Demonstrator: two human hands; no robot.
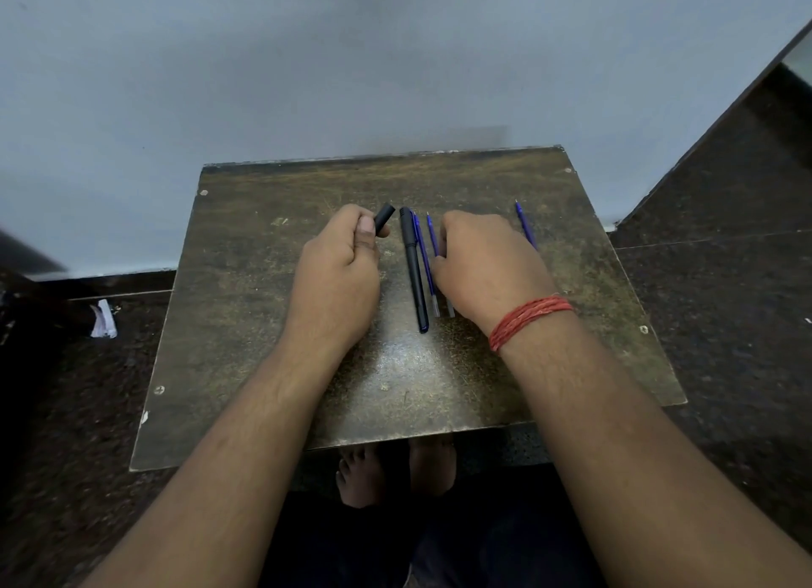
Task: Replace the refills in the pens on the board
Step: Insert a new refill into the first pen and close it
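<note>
- Your left hand [340,260] is curled tight around a short black pen piece [383,217]; its far end sticks out past your thumb and forefinger, tilted away from you and toward the black pen.
- The black pen [413,269] lies flat on the board [246,324], near the middle, running from the far side toward you. Take it as your landmark.
- Just to the right of the black pen, close alongside it, lies 1 blue refill [424,262], tip pointing away from you.
- A 2nd blue refill [433,236] lies a little further right of the black pen; its middle is hidden under your right hand, and a pale end shows near your wrist.
- Your right hand [487,267] rests palm down on the board to the right of the black pen, fingers bent downward over the refills. You cannot tell from this view whether the fingers pinch anything.
- A 3rd blue refill [525,223] shows well to the right of the black pen, beyond your right hand, its near end hidden by the hand.
- A red thread band [529,319] circles your right wrist.
- A scrap of white paper [104,319] lies on the dark floor, far to the left of the black pen, off the board.
</note>
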